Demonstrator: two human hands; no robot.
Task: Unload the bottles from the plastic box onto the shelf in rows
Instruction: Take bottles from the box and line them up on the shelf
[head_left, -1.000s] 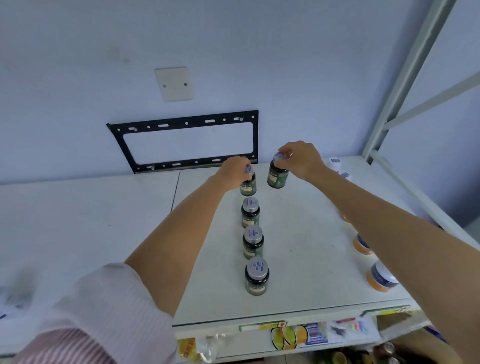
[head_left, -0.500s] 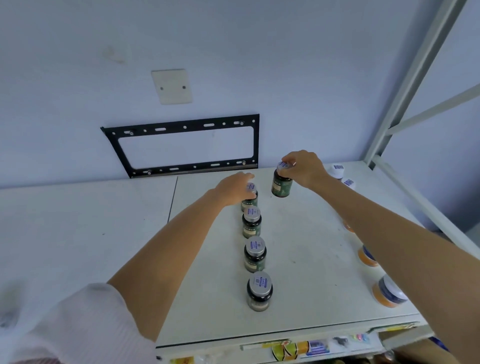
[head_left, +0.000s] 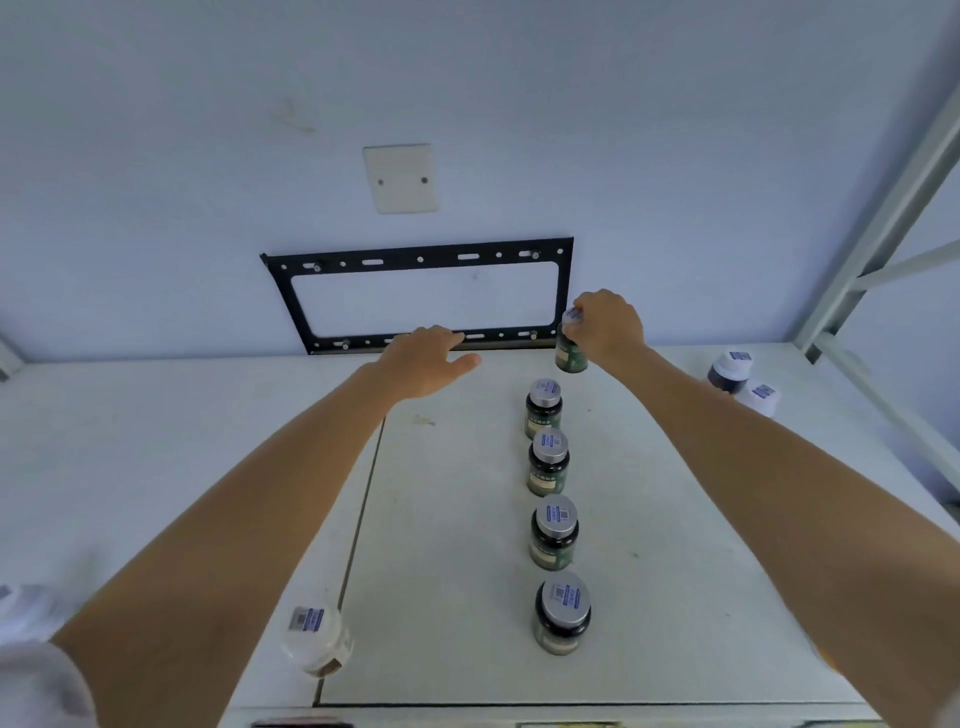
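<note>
**Dark green glass bottles, five counted on the white shelf**

Dark green bottles with grey caps number five. Four stand upright in a single row running from the near edge of the shelf (head_left: 467, 519) towards the wall: the nearest bottle (head_left: 562, 613), the second bottle (head_left: 554, 531), the third bottle (head_left: 548, 461) and the fourth bottle (head_left: 543, 408). Their long axes are vertical, caps up, each near its neighbour but apart. The fifth bottle (head_left: 570, 347) sits at the far end of the same line, leaning slightly, cap uppermost; whether its base touches the shelf I cannot tell. The right hand (head_left: 605, 326) grips it from above, fingers curled round the cap.

The left hand (head_left: 428, 356) hovers left of the row with fingers loosely extended, holding nothing.

One white jar (head_left: 317, 639) stands at the near left. Two more containers sit at the far right, a dark jar with white lid (head_left: 728, 370) and a pale jar (head_left: 759, 397) just beside it. A black metal bracket (head_left: 421, 296) is fixed to the wall
</note>
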